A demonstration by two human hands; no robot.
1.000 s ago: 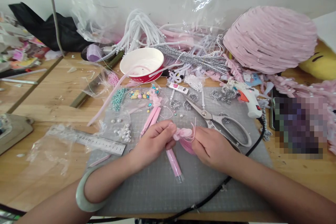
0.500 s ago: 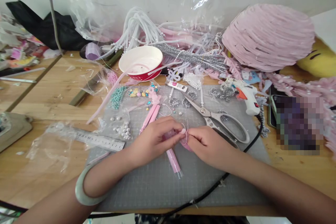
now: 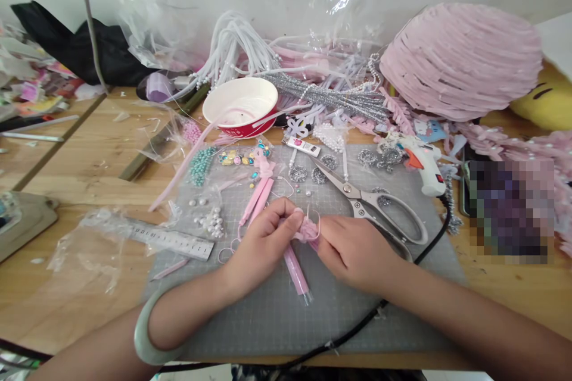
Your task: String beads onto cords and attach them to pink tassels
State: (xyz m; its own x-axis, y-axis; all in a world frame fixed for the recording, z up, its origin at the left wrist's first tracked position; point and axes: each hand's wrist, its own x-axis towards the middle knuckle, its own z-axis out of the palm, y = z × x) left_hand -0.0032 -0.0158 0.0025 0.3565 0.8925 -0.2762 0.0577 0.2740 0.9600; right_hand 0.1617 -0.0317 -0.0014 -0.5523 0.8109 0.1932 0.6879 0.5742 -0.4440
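My left hand (image 3: 264,239) has its thumb and forefinger pinched on a pink fuzzy pipe-cleaner piece (image 3: 307,230). My right hand (image 3: 355,247) is closed round the other end of that piece, its fingertips hidden. A thin pale loop of cord or wire stands up between the hands. Under the hands a pink tube with a clear tip (image 3: 297,274) lies on the grey cutting mat (image 3: 268,321). Pink strip-like handles (image 3: 257,199) rest just beyond my left hand. Large scissors (image 3: 384,208) lie open beyond my right hand.
A white glue gun (image 3: 424,166) trails a black cable across the mat. Left lie a steel ruler (image 3: 179,239), white beads (image 3: 214,223) and turquoise beads (image 3: 203,165). Behind are a red-and-white bowl (image 3: 241,104), silver stems (image 3: 330,95) and a large pink fuzzy dome (image 3: 465,59).
My hands have moved slightly apart, and more of the pink piece shows between them. My left fingers have shifted back along it. Small pink rings now show beside my left hand.
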